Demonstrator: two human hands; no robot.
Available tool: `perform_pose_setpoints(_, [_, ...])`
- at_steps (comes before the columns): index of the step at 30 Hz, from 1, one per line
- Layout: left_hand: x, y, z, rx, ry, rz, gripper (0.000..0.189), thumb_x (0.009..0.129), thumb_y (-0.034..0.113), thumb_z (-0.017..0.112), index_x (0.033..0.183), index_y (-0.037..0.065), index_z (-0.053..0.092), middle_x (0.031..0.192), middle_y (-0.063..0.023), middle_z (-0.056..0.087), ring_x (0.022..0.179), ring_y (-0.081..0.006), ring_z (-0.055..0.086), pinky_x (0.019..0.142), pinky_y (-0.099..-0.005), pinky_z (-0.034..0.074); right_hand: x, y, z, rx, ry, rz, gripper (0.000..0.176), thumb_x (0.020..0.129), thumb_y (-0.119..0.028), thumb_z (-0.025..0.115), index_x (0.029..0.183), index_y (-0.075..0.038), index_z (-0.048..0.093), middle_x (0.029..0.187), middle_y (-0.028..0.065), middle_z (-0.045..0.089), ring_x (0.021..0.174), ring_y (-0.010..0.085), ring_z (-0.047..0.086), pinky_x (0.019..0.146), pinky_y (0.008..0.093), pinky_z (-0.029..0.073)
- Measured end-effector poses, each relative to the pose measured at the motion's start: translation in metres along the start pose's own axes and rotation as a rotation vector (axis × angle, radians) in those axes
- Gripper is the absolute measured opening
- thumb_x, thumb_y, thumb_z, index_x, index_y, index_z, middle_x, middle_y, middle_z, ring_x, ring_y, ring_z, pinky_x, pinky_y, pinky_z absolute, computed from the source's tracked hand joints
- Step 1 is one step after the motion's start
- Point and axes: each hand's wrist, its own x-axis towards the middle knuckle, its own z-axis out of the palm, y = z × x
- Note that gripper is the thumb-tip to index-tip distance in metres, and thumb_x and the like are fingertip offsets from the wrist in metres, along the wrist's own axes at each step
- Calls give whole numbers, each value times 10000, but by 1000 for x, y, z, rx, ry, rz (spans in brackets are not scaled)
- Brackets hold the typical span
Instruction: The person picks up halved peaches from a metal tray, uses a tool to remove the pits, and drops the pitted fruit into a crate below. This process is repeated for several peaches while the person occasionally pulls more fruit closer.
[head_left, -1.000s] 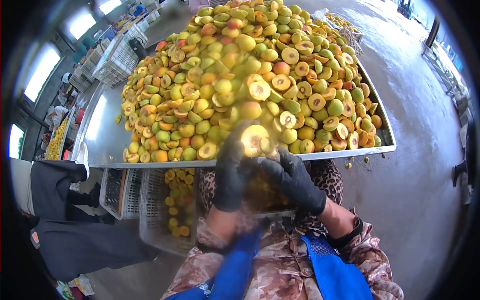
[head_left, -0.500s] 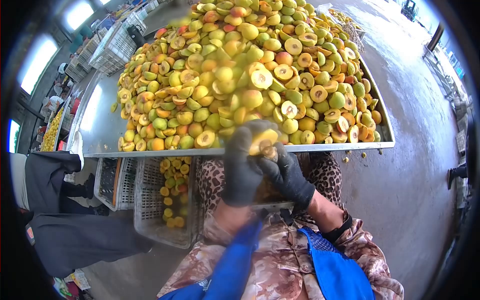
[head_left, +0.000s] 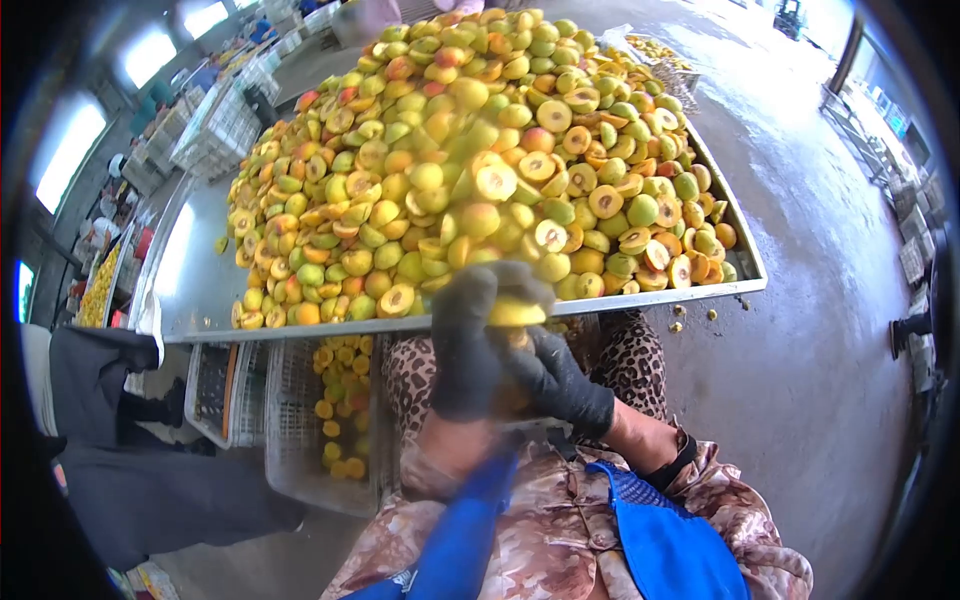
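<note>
My left hand, in a dark grey glove, curls around a cut yellow peach half just in front of the tray's near edge. Close below the fruit is my right hand, gloved too, with its fingers closed and pressed together. Whatever those fingers hold is hidden by the gloves and blur. Beyond my hands a large heap of halved peaches covers much of a metal tray. Several cut faces show brown pits or hollows.
Under the tray at left stands a grey plastic crate with several peach halves inside. Another crate stands beside it. A person in dark clothing is close on my left. White crates are stacked at the back left.
The peach half has turned in my left hand: its cut face and brown middle showed before, now mostly a yellow edge. My hands sit slightly lower, and the whole view has shifted a little.
</note>
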Motion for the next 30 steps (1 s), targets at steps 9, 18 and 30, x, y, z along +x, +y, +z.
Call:
perform_pose_setpoints(9, [3, -4, -4, 177, -230, 84, 483, 1026, 396, 587, 939, -70, 681, 751, -151, 675, 732, -267, 687, 707, -368, 563, -15, 4, -15, 55, -94, -28, 407, 1037, -258, 580, 1342, 10, 556, 1272, 133, 618, 1196, 233, 561, 1020, 412, 454])
perform_pose_setpoints(18, [-7, 7, 11, 121, -107, -197, 524, 1057, 493, 503, 975, 4, 675, 798, -90, 696, 711, -212, 681, 678, -336, 562, -13, -6, -30, 134, -289, -26, 417, 1029, -300, 605, 1322, -4, 578, 1011, 164, 688, 975, 245, 653, 889, 392, 518])
perform_pose_setpoints(30, [32, -12, -293, 1348, 395, 431, 419, 1069, 289, 529, 1249, -70, 649, 1246, -149, 681, 1157, -240, 632, 1037, -368, 479, -55, 126, -52, -750, -225, 110, 375, 952, -391, 641, 1127, -60, 621, 813, 189, 700, 761, 408, 688, 674, 509, 550])
